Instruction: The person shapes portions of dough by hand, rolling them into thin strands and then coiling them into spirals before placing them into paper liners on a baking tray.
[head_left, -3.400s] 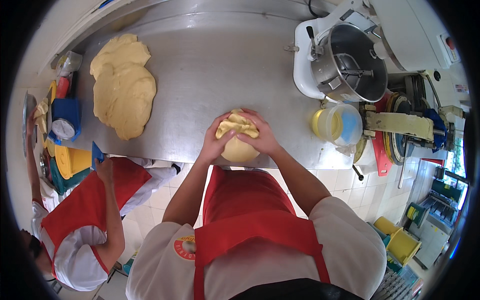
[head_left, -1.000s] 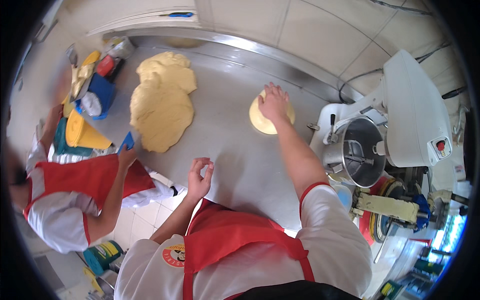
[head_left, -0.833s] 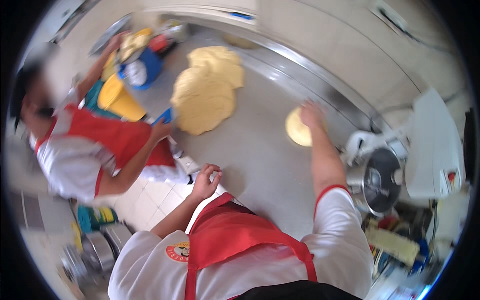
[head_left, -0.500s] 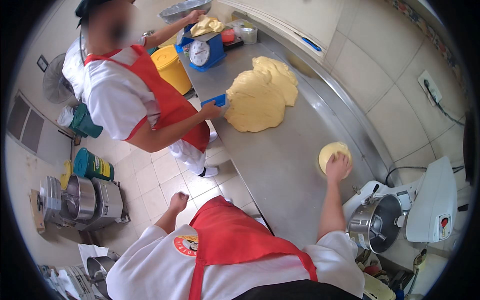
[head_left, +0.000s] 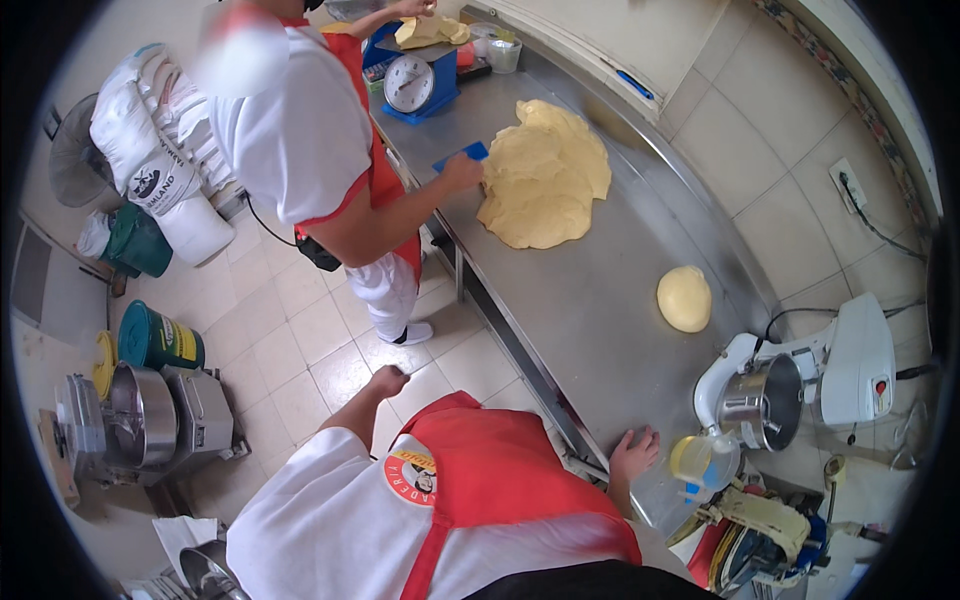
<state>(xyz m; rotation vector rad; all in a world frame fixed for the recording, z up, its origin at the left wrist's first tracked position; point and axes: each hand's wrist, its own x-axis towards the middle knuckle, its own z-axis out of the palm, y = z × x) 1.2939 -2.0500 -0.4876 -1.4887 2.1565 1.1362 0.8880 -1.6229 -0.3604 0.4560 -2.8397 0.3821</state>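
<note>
My right hand (head_left: 635, 452) rests with fingers apart near the front right end of the steel table (head_left: 600, 320), holding nothing. Beside it stands a clear plastic container (head_left: 707, 458) with yellowish contents. A smooth round ball of yellow dough (head_left: 684, 299) sits on the table farther forward, untouched. My left hand (head_left: 388, 381) hangs over the floor, left of the table, its fingers curled in and nothing visible in them. A large flattened mass of dough (head_left: 545, 180) lies at mid-table. At its left edge a co-worker's hand (head_left: 463, 172) holds a blue scraper (head_left: 461, 156).
A blue dial scale (head_left: 410, 85) with dough pieces (head_left: 430, 32) on its top stands at the far end, by the co-worker's other hand. A white stand mixer (head_left: 858, 365) with a steel bowl is at the right. The co-worker (head_left: 310, 130) stands along the table's left side.
My right hand has let go of the dough ball and drawn back to the table's front right end. The co-worker has turned and moved the scraper closer to the large dough.
</note>
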